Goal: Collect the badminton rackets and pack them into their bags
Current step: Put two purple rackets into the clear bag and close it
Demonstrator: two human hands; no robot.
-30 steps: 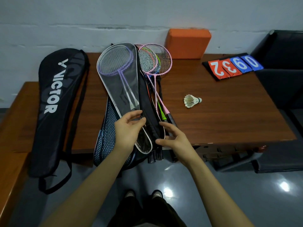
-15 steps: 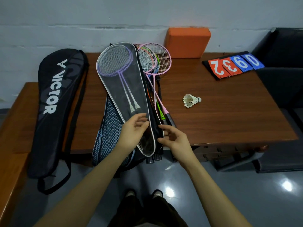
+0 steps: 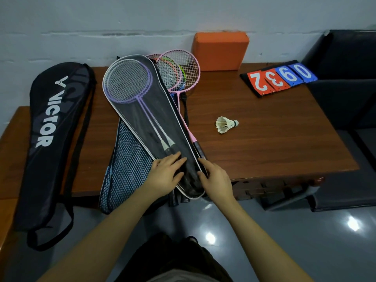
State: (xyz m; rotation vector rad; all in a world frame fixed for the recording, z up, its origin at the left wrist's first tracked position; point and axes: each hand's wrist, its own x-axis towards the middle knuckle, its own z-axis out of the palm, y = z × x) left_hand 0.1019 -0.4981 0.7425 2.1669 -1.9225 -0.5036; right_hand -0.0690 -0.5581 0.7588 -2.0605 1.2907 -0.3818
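1. The left hand (image 3: 166, 173) lies palm down on the lower end of the clear-fronted racket bag (image 3: 154, 123), fingers nearly straight and pressing on the cover; it grasps nothing.
2. The right hand (image 3: 216, 178) sits at the bag's right edge near its narrow end, fingers bent against the white piping and thumb toward the cover. Whether it pinches the edge or only touches it cannot be told.
3. Both forearms reach up from the bottom of the view and converge on that narrow end, which overhangs the front edge of the wooden table (image 3: 264, 139).
4. Inside the bag lie the purple rackets (image 3: 128, 82), heads at the far wide end, shafts running toward the hands.
5. Under it lies a blue mesh bag (image 3: 124, 169), also overhanging the table edge.
6. Loose rackets, the pink racket (image 3: 189, 68) topmost, lie beside and partly under the clear-fronted bag on the right.
7. A black Victor bag (image 3: 50, 129) lies well apart at the left.
8. A shuttlecock (image 3: 225, 124) rests to the right.
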